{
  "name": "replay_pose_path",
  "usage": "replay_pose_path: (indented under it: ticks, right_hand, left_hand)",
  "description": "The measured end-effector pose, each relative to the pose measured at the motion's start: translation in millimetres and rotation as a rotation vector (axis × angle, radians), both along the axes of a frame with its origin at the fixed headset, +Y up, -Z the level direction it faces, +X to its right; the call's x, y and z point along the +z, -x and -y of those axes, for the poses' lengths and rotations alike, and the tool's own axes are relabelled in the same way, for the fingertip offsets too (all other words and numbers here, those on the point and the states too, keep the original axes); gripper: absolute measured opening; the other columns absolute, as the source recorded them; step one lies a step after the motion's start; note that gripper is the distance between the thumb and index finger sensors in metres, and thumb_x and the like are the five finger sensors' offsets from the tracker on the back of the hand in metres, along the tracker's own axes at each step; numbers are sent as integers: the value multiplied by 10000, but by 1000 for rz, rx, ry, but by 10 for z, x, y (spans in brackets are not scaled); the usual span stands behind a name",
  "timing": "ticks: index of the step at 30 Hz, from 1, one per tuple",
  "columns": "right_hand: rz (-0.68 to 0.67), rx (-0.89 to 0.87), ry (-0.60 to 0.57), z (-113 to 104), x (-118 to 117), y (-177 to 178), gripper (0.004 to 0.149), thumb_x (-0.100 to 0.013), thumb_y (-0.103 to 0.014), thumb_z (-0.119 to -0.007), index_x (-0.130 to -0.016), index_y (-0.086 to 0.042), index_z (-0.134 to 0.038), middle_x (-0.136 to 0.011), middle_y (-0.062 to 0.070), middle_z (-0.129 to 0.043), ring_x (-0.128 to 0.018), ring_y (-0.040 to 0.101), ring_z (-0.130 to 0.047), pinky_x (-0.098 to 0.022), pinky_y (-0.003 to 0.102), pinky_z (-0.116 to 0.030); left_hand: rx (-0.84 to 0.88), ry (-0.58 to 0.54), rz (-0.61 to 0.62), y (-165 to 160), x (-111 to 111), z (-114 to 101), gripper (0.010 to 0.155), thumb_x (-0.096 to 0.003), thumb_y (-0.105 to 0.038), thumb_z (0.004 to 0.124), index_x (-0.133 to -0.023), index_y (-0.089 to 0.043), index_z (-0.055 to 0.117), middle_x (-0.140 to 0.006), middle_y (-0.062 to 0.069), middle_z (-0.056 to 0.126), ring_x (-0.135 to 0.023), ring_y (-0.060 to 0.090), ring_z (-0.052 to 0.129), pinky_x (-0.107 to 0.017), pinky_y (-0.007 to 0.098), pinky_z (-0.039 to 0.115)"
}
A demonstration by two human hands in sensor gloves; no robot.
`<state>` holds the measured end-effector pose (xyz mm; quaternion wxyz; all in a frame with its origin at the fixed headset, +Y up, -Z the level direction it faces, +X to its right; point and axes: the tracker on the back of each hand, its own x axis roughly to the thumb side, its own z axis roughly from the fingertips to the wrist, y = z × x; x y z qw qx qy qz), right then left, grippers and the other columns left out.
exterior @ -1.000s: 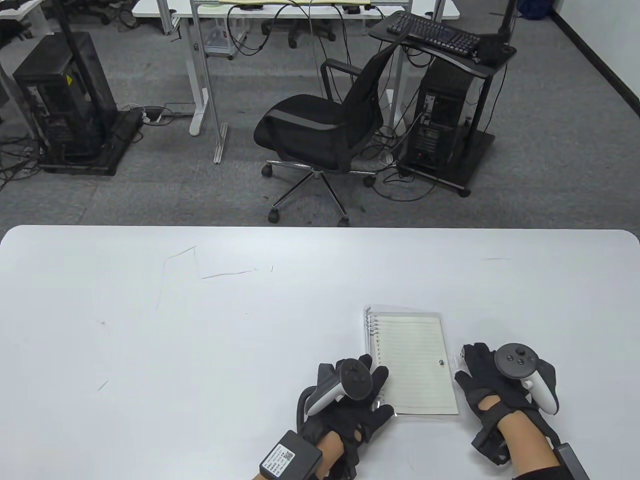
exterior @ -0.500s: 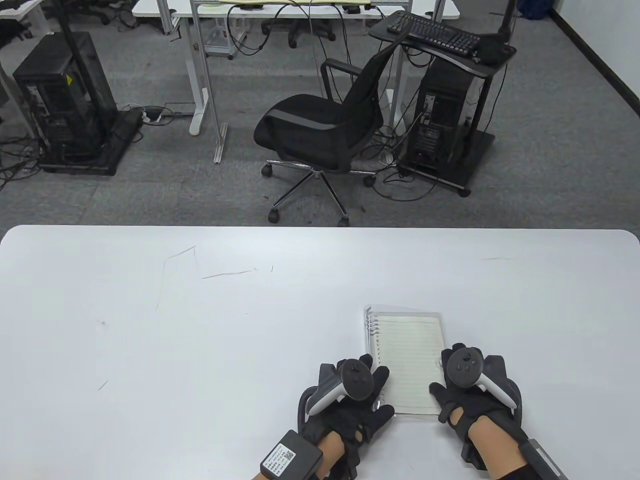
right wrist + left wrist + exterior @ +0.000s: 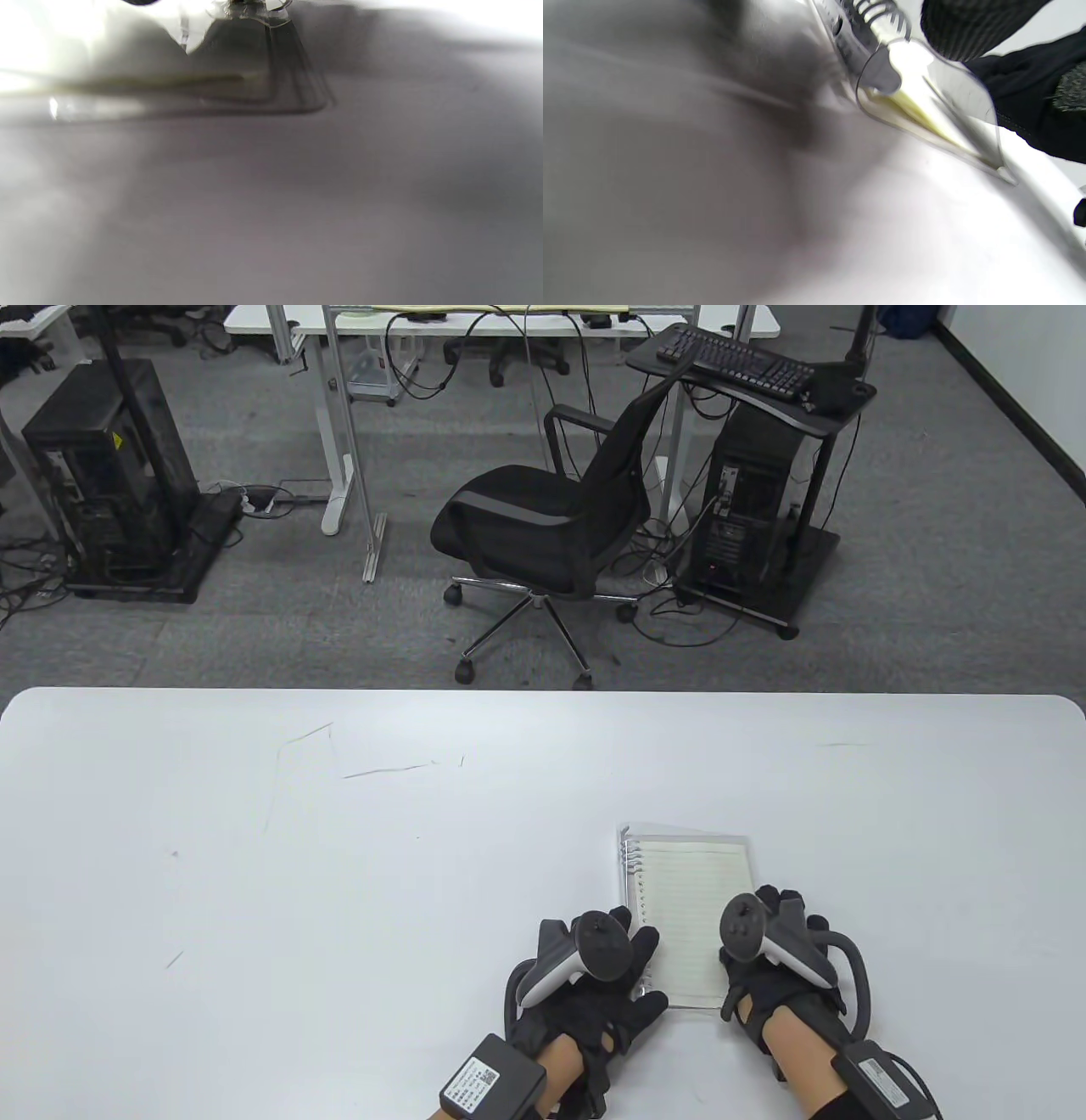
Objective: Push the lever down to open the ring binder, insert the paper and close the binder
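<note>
white counter [image 3: 339, 848], scuffed. ring binder [image 3: 689, 891] with clear cover, lined paper [image 3: 691, 916] inside, flat at near right of counter. left hand [image 3: 594, 976] resting on binder's near-left corner by the rings [image 3: 880, 17]; right hand [image 3: 768, 959] on its near-right edge; grip of both cannot be told.

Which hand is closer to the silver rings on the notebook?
Left. The left hand sits at the rings' near end; the right hand is across the page.
</note>
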<state>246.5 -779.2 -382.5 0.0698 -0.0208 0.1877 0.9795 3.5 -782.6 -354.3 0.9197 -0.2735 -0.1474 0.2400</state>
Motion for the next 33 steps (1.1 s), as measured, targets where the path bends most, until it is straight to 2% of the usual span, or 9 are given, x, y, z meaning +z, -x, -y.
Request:
replay_pose_path:
  ticks: [3,5,6,9,12,16,19,23,33]
  right_hand:
    - [7,-239,12,-44,-3,-308,715,-515,-442,-582,-1091,-177,-253,-1189,115,-97,-1007,413,-18,-675,653,-188]
    - [-28,-379,-49,-133,36,-525,755,-519,-472,-627,-1097,-177,-240,-1184,109,-61,-1013,412,-10,-679,669,-199]
    - [-27,-411,-101,-204,69,-640,770,-511,-486,-653,-1101,-172,-271,-1191,121,-101,-1019,444,-85,-691,677,-282]
    - [15,-419,-134,-389,154,-853,776,-514,-512,-659,-1117,-153,-329,-1193,192,-216,-1000,484,-138,-689,666,-337]
    - [37,-451,-138,-472,215,-928,775,-521,-519,-652,-1124,-144,-340,-1196,201,-221,-1001,494,-142,-685,677,-333]
    - [25,-477,-125,-480,240,-903,772,-520,-519,-652,-1125,-149,-347,-1200,191,-202,-1005,490,-125,-683,686,-316]
    - [11,-480,-103,-456,239,-862,770,-520,-520,-650,-1125,-154,-347,-1201,188,-186,-1008,485,-114,-684,689,-304]
    - [8,-487,-68,-420,234,-844,751,-521,-516,-651,-1126,-141,-412,-1200,188,-179,-1005,482,-96,-682,693,-288]
    - [3,-500,-27,-350,230,-802,748,-520,-516,-652,-1125,-145,-416,-1201,190,-192,-1008,485,-104,-681,695,-288]
  left_hand:
    - [101,43,-11,195,-69,-322,731,-457,-641,696,-1043,-516,278,-1149,-187,8,-1080,332,-18,-737,579,153]
    - [222,27,-68,402,-119,-564,725,-460,-630,709,-1054,-502,313,-1169,-175,50,-1087,338,-4,-739,589,164]
    - [262,19,-119,547,-136,-686,726,-460,-625,714,-1057,-495,322,-1178,-165,68,-1094,348,11,-741,595,170]
    - [229,30,-232,967,-146,-850,732,-460,-635,711,-1066,-479,332,-1196,-135,109,-1116,367,82,-751,605,218]
    - [167,23,-377,1347,-100,-783,754,-465,-649,701,-1083,-427,330,-1219,-62,174,-1128,429,182,-753,620,273]
    - [164,16,-487,1698,-10,-443,759,-473,-646,701,-1086,-410,322,-1211,-50,143,-1113,433,144,-744,617,254]
    - [95,80,-439,1740,-20,-355,761,-474,-654,691,-1085,-404,311,-1203,-45,122,-1105,431,123,-742,614,250]
    - [79,66,-431,1656,-20,-325,756,-469,-648,698,-1083,-405,329,-1207,-44,150,-1108,426,143,-745,611,259]
    - [98,43,-428,1635,2,-357,720,-467,-636,709,-1078,-427,390,-1220,-51,218,-1112,423,158,-745,613,263]
